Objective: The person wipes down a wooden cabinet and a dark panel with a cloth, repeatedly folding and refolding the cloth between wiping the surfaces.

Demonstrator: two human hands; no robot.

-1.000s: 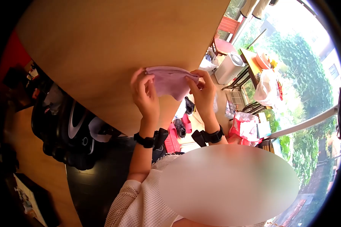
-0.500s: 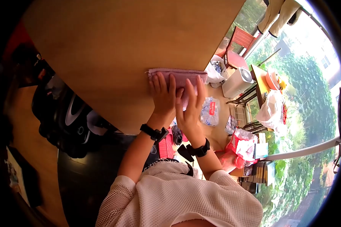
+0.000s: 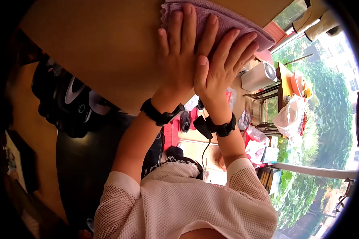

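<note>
A folded purple cloth lies against the wooden surface at the top of the view. My left hand is spread flat, its fingertips resting on the left part of the cloth. Beside it, my right hand has its fingers stretched out over the cloth's lower edge. The two hands touch or nearly touch near the right thumb. Each wrist wears a black band with a small black device.
Black massage-chair-like furniture stands at the left. On the right are a white appliance, a narrow table with a white bag, and a window. Shoes and a red-and-white bag are below.
The cloth, earlier held up between both hands, is now laid against the wooden surface. Both hands have opened flat and moved upward in view with it.
</note>
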